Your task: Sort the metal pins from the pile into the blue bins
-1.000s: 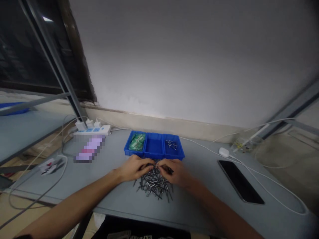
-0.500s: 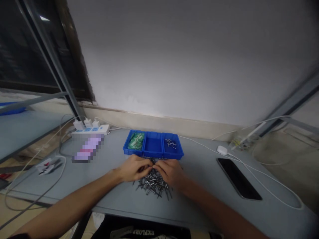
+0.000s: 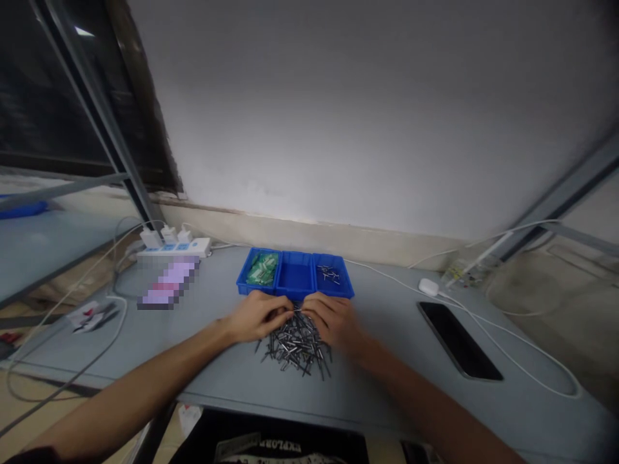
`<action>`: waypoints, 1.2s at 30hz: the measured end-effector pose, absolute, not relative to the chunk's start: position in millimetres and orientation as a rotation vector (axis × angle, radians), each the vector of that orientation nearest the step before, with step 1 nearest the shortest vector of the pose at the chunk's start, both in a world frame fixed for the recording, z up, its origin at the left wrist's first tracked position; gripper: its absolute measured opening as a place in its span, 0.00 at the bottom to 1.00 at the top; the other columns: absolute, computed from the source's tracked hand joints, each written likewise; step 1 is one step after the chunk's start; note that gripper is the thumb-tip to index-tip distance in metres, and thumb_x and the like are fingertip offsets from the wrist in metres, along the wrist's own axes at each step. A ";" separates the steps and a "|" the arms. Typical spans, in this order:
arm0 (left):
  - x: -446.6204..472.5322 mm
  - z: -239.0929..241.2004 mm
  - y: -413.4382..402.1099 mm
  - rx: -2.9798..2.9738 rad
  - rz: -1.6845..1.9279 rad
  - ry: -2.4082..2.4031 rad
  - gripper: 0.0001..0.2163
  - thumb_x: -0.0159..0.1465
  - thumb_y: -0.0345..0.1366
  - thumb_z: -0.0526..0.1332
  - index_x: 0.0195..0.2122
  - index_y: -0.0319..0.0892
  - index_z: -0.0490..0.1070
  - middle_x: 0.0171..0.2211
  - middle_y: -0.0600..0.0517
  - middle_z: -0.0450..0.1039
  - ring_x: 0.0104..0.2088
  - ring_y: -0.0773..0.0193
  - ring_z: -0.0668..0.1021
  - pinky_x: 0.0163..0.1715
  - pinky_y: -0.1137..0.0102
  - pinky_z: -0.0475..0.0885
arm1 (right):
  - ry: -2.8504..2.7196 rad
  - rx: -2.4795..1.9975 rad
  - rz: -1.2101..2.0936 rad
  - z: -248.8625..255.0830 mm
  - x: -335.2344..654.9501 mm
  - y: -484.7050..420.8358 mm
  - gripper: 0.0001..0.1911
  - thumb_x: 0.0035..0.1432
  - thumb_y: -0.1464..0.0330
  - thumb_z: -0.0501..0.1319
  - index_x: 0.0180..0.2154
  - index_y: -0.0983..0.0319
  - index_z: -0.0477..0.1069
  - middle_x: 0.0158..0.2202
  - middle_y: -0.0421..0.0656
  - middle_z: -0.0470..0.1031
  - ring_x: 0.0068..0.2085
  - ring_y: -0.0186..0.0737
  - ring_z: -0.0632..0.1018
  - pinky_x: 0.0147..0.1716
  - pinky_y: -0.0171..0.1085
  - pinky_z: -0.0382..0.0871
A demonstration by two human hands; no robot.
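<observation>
A heap of small dark metal pins (image 3: 296,348) lies on the grey table (image 3: 387,348) in front of me. My left hand (image 3: 256,317) and my right hand (image 3: 333,319) rest at the far edge of the heap with fingertips pinched together and nearly touching each other. What they pinch is too small to make out. Just beyond the hands stand three joined blue bins (image 3: 295,276): the left one holds green parts (image 3: 261,268), the middle one looks bare, the right one holds a few pins (image 3: 329,274).
A black phone (image 3: 458,348) lies to the right, with a white charger (image 3: 428,287) and its cable looping past it. At the left are a white power strip (image 3: 170,250), a pixelated object (image 3: 167,291), cables and a small packet (image 3: 91,316). A wall stands behind.
Both hands have drawn closer to the bins at the heap's far edge, and the fingertips have come together. The view has shifted slightly.
</observation>
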State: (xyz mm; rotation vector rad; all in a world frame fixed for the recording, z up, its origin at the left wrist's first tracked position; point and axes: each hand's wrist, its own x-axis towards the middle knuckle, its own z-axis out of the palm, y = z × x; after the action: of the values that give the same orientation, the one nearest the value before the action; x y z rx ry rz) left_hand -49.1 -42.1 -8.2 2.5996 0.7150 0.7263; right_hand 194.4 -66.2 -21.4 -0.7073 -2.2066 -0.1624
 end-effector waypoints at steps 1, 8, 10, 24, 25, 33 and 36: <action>-49.3 -8.2 -42.0 2.606 0.728 0.715 0.09 0.75 0.39 0.56 0.43 0.43 0.73 0.25 0.56 0.73 0.26 0.68 0.74 0.31 0.73 0.65 | -2.214 -0.717 -0.161 -21.8 195.0 -65.7 0.09 0.75 0.70 0.54 0.41 0.60 0.73 0.38 0.42 0.80 0.37 0.35 0.80 0.39 0.35 0.68; -50.8 -11.5 -39.9 2.639 0.733 0.717 0.10 0.75 0.39 0.55 0.42 0.43 0.74 0.25 0.56 0.72 0.26 0.68 0.74 0.30 0.73 0.66 | -2.264 -0.764 -0.182 -26.1 196.8 -63.3 0.15 0.77 0.65 0.52 0.37 0.61 0.73 0.33 0.41 0.79 0.32 0.34 0.77 0.35 0.35 0.65; -50.8 -11.7 -39.7 2.627 0.747 0.717 0.10 0.75 0.39 0.55 0.42 0.42 0.74 0.25 0.56 0.73 0.26 0.68 0.75 0.30 0.73 0.66 | -2.248 -0.768 -0.168 -25.5 196.8 -63.3 0.13 0.77 0.66 0.53 0.39 0.60 0.73 0.35 0.41 0.79 0.34 0.35 0.79 0.37 0.35 0.67; -51.5 -10.7 -41.0 2.610 0.748 0.731 0.09 0.74 0.37 0.55 0.41 0.42 0.73 0.26 0.55 0.73 0.27 0.68 0.75 0.31 0.73 0.66 | -2.197 -0.728 -0.144 -26.7 192.5 -69.4 0.06 0.74 0.70 0.57 0.41 0.59 0.72 0.38 0.41 0.81 0.38 0.35 0.80 0.40 0.35 0.69; -50.9 -10.4 -41.8 2.624 0.731 0.713 0.09 0.74 0.37 0.55 0.41 0.42 0.73 0.26 0.55 0.73 0.27 0.68 0.75 0.30 0.73 0.66 | -2.210 -0.717 -0.143 -26.5 190.4 -71.3 0.06 0.74 0.70 0.57 0.41 0.60 0.72 0.38 0.41 0.81 0.38 0.35 0.80 0.40 0.35 0.68; -46.4 -6.8 -46.7 2.699 0.699 0.609 0.10 0.74 0.37 0.54 0.40 0.41 0.74 0.28 0.53 0.76 0.27 0.67 0.75 0.30 0.73 0.66 | -2.233 -0.787 -0.179 -32.1 185.9 -73.8 0.15 0.75 0.66 0.56 0.33 0.60 0.71 0.29 0.39 0.77 0.30 0.34 0.76 0.34 0.36 0.64; -46.9 -7.0 -45.4 2.687 0.709 0.640 0.11 0.74 0.38 0.55 0.40 0.41 0.74 0.26 0.54 0.75 0.26 0.68 0.75 0.29 0.73 0.66 | -2.253 -0.796 -0.199 -31.8 188.3 -71.3 0.17 0.76 0.65 0.55 0.32 0.60 0.71 0.28 0.39 0.76 0.29 0.34 0.75 0.32 0.37 0.64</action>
State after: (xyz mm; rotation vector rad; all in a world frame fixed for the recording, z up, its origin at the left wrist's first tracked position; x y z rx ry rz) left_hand -46.9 -45.4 -7.0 2.6870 0.6405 0.7089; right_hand 188.3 -71.3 -31.8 -0.7963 -2.2533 -0.1987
